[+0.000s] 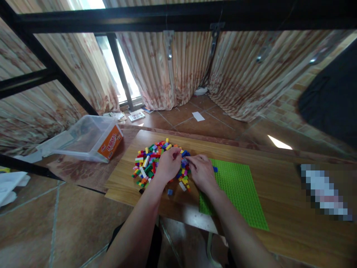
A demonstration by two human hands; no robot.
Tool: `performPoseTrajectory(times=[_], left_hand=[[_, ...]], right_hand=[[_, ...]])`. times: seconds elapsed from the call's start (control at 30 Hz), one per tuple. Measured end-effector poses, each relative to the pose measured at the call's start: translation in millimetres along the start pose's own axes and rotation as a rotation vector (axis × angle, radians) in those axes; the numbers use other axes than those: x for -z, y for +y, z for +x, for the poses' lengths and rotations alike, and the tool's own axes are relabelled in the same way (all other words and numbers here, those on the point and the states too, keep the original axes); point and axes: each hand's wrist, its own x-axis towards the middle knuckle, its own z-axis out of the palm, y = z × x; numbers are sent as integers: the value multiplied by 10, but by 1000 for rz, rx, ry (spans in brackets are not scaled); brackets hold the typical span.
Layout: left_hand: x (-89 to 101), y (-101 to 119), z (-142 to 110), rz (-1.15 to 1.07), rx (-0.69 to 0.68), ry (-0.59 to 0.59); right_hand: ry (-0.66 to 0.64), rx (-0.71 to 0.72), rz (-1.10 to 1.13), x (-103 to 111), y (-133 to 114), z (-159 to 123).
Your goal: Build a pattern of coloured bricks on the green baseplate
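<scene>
A heap of small, many-coloured toy building bricks (147,169) is spread on the wooden table. My left hand (170,163) is over the right side of the heap, fingers curled inward; what they grip, if anything, is hidden. Close by on the right, my right hand (202,172) has its fingers bent together, their tips beside blue bricks (184,162) at the heap's edge. I cannot make out what is between them. Under the right wrist lies part of a green studded baseplate (240,190). One blue brick (215,169) is at the baseplate's upper left, beyond the right hand.
A loose blue brick (170,192) lies near the front edge of the wooden table (281,193). On the floor at left stands a clear plastic bin (86,136) with an orange label. A black metal frame (178,18) crosses above. A blurred-out object (325,193) lies at right.
</scene>
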Motion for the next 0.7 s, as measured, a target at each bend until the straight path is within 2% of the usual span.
performPoseTrajectory(times=[0.17, 0.33, 0.7], left_hand=[[-31, 18, -30, 120, -3, -53], [-85, 66, -68, 216, -7, -91], [-97, 75, -74, 230, -20, -126]], right_hand=[[-9, 65, 14, -39, 41, -31], [40, 58, 41, -114, 41, -13], [11, 68, 25, -63, 51, -10]])
